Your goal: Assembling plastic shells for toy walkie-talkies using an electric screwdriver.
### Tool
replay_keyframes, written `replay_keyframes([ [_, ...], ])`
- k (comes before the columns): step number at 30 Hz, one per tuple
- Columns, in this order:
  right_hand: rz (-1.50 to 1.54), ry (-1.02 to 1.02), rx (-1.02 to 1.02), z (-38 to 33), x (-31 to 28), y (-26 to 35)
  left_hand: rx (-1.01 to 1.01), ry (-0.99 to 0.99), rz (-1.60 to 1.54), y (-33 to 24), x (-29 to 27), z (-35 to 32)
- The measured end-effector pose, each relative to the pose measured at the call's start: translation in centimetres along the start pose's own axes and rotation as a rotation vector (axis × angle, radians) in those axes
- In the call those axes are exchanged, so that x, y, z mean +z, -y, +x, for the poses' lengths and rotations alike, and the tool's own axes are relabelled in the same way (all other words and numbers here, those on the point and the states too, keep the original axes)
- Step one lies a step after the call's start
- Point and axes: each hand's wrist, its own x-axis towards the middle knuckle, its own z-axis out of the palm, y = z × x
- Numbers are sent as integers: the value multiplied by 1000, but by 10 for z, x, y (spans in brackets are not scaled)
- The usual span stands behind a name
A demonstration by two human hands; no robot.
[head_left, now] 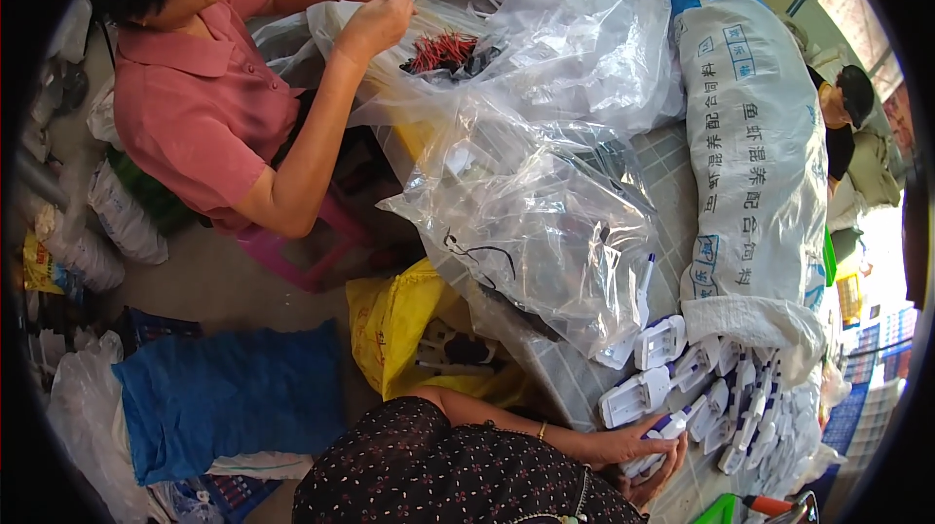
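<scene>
A white plastic piece with purple parts (pixel 672 425) is held low at the right. My left hand (pixel 623 444), with a bracelet at the wrist, reaches in from the left and closes round it. Just below, my right hand (pixel 664 481) curls its fingers about the same piece from the other side; most of its palm is hidden. Right beside my hands, several similar white-and-purple plastic pieces (pixel 635 397) lie in a heap on the table (pixel 565 368). Their exact kind cannot be made out.
A printed woven sack (pixel 750 154) lies beyond the heap, next to clear plastic bags (pixel 545 222). Across the corner a co-worker in pink (pixel 209 125) handles something small near red wires (pixel 443 52). A yellow bag (pixel 390 319) and blue sack (pixel 234 397) lie left; a green tray (pixel 719 509), bottom right.
</scene>
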Motion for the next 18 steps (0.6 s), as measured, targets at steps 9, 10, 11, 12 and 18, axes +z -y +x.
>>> replay_keyframes([
  [9, 34, -8, 22, 5, -4, 12, 17, -21, -107, -1, 0, 1],
  [10, 44, -9, 28, 5, -3, 13, 17, -17, -108, -4, 1, 0],
  [11, 53, -11, 35, 5, -3, 14, -16, -2, -118, -9, 3, -1],
  [12, 78, -5, 32, 6, -2, 13, -36, -4, -127, -12, 3, -4],
  [18, 74, 43, 15, 6, -7, 11, -13, -29, -82, 0, -3, 0],
])
